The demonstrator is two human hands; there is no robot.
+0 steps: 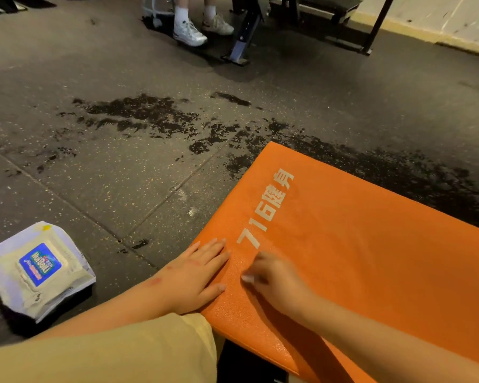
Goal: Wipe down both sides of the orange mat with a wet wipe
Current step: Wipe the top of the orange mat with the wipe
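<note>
Beyond both hands, the dark floor [122, 175] shows wet patches [150, 111]. Under the hands the orange mat [357, 244] lies on that floor, printed side up. Just left of the left hand [194, 275] sits a wipes pack [39, 269]. That hand presses flat on the mat, fingers straight. The right hand [277, 280], blurred, curls round a wet wipe [248, 278], only a white edge showing

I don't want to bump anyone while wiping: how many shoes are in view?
2. The nearer sneaker and the farther sneaker stand side by side on the far floor, beside the black equipment frame. Others may be out of frame.
</note>
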